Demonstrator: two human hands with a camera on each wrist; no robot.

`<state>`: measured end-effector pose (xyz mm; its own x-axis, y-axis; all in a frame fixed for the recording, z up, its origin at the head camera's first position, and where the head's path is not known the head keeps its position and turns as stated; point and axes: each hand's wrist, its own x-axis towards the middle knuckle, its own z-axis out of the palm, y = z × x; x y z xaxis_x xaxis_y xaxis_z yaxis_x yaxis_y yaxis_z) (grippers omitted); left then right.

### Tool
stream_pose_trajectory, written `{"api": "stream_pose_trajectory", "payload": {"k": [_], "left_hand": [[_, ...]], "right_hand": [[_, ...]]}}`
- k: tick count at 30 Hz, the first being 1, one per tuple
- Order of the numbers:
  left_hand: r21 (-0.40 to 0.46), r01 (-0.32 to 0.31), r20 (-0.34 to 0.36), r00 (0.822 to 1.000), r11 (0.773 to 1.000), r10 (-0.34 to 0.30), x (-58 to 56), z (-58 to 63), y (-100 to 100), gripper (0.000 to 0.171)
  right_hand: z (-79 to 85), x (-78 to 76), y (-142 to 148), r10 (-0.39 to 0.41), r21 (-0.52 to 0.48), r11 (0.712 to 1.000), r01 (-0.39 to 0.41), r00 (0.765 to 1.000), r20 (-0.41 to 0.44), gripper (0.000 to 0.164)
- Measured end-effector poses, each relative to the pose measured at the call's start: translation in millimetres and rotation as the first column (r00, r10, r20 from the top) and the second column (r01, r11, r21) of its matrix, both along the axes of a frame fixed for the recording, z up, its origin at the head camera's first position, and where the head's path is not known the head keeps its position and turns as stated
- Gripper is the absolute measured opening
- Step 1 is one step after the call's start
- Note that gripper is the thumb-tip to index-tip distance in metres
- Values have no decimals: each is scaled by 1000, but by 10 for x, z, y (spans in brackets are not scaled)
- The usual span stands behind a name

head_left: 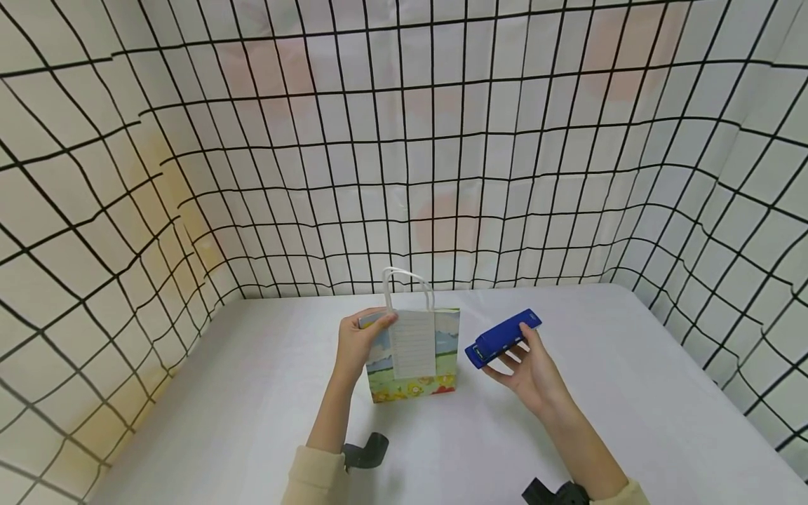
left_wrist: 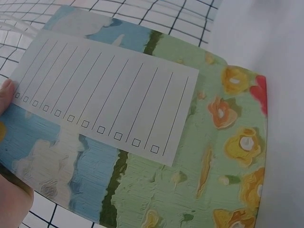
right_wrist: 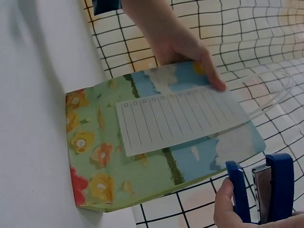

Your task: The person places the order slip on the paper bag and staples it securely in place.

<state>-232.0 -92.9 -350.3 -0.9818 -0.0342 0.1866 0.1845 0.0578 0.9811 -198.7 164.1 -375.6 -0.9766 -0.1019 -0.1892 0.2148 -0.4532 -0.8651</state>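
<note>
A small paper gift bag (head_left: 447,358) with a painted flower and sky print stands upright on the table, its white handles (head_left: 410,272) up. Over its front lies a white checklist sheet (head_left: 414,345) with ruled lines and small boxes. My left hand (head_left: 361,338) pinches the bag's upper left edge together with the sheet, thumb in front. To the right of the bag, my right hand (head_left: 527,368) holds a blue stapler (head_left: 503,337) above the table. In the right wrist view the stapler's jaws stand apart, near the bag's top corner.
The white table (head_left: 240,400) spreads around the bag. A white cloth wall with a black grid (head_left: 442,161) rises behind and at both sides. Dark wrist camera mounts (head_left: 367,450) sit at both wrists.
</note>
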Motion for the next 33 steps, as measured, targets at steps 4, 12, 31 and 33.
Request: {"api": "stream_pose_trajectory", "payload": {"k": [4, 12, 31, 33], "left_hand": [[0, -1, 3, 1000, 1000, 1, -3, 5, -1, 24], [13, 5, -6, 1000, 1000, -5, 7, 25, 0, 24], [11, -13, 0, 1000, 1000, 13, 11, 4, -12, 24], [10, -11, -3, 1000, 1000, 11, 15, 5, -16, 24]], "right_hand": [[35, -1, -14, 13, 7, 1000, -13, 1000, 3, 64], [148, -22, -39, 33, -16, 999, -33, 999, -17, 66], [359, -132, -106, 54, -69, 996, -59, 996, -64, 73], [373, -138, -108, 50, -67, 996, -54, 997, -64, 73]]}}
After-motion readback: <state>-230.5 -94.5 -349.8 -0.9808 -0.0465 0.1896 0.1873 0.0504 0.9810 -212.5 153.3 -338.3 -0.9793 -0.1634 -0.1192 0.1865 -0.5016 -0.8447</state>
